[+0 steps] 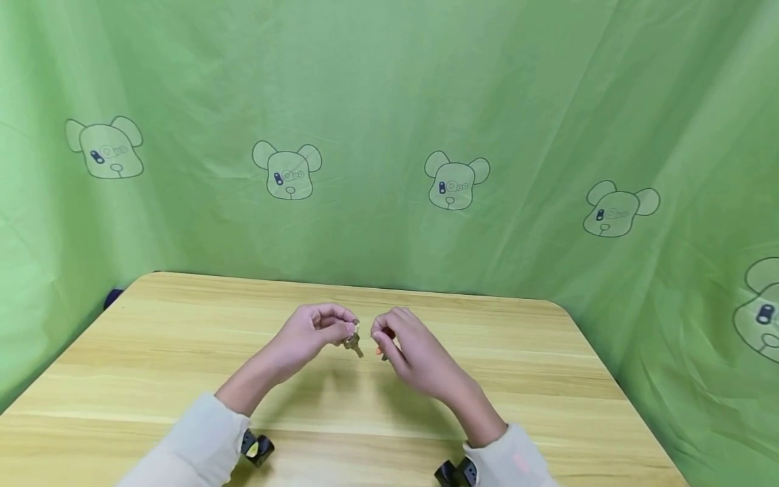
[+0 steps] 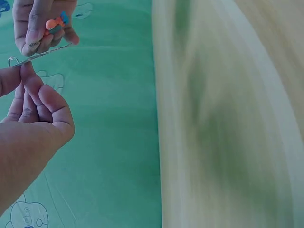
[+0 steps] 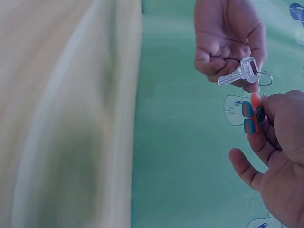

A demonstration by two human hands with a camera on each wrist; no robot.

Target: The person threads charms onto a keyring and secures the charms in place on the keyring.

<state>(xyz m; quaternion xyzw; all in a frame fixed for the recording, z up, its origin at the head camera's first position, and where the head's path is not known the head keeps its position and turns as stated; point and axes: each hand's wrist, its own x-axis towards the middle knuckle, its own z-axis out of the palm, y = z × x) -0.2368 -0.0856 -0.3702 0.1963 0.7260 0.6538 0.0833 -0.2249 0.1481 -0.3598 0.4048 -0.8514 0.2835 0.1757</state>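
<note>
Above the wooden table [image 1: 182, 352], the left hand [image 1: 310, 335] pinches a silver key [image 3: 236, 74] on its ring [image 3: 265, 78]. At its 3 o'clock, just beside, the right hand [image 1: 414, 352] pinches an orange-and-blue charm [image 3: 251, 114]. A green bear-print curtain [image 1: 389, 135] hangs at 12 o'clock.

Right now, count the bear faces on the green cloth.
5 in the head view: far left, left of centre, centre, right, and one cut off at the right edge. More may lie out of frame.
</note>
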